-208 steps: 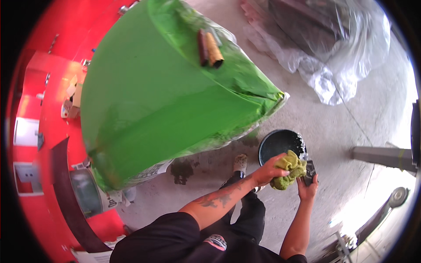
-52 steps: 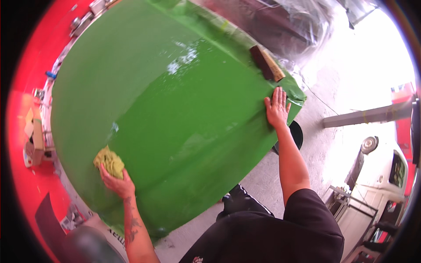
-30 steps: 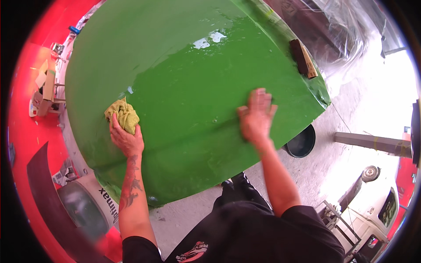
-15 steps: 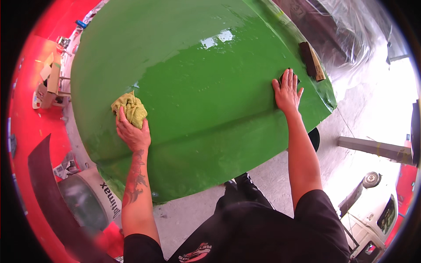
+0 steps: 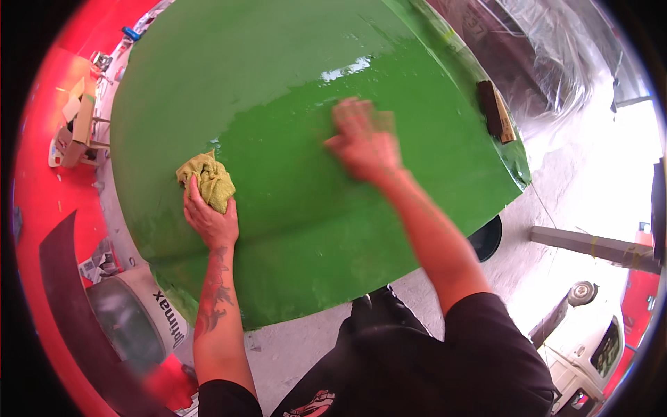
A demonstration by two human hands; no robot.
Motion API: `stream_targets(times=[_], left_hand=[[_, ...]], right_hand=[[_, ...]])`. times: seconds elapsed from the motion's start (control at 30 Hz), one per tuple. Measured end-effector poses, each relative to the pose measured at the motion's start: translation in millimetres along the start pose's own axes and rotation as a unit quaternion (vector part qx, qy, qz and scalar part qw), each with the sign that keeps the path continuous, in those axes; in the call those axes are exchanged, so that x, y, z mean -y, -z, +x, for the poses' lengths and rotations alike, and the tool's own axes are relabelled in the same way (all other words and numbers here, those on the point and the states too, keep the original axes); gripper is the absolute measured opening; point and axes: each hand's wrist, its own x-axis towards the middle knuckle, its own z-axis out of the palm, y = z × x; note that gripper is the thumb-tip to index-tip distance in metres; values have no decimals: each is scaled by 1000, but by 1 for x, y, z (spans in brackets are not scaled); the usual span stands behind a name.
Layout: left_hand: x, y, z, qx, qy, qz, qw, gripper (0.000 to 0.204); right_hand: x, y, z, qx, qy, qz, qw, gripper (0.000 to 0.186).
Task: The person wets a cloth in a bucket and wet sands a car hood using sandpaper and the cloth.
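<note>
A large green car hood [image 5: 299, 229] spreads out in front of me, wet and glossy across its middle, duller toward the far left. On its left part my left hand [image 5: 210, 219] grips a crumpled yellow cloth [image 5: 208, 182], which rests on the surface. My right hand [image 5: 365, 139] is over the middle of the hood, just below a bright wet patch. Motion smears its fingers, and whatever may lie under the palm is hidden.
Along the hood's right edge lies a dark sanding block with a wooden-coloured strip [image 5: 490, 108]. Plastic sheeting [image 5: 556, 76] covers something at the upper right. A grey beam [image 5: 590, 244], a black bucket [image 5: 486, 238] and a white vehicle [image 5: 583, 347] are at right; a cardboard box [image 5: 83, 128] stands left.
My right hand has swept left from near the hood's right edge to its middle. A dark piece showed under its fingers before. My left hand and the cloth have hardly moved.
</note>
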Motion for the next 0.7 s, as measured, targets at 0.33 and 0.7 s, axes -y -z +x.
stream_targets(times=[0.33,0.7], left_hand=[[-10,-4,1,16,11,17,1000,95],[-12,-4,1,-2,-12,-31,999,90]], right_hand=[[30,-8,48,-31,-118,29,992,71],[-80,11,90,-26,-53,-14,998,73]])
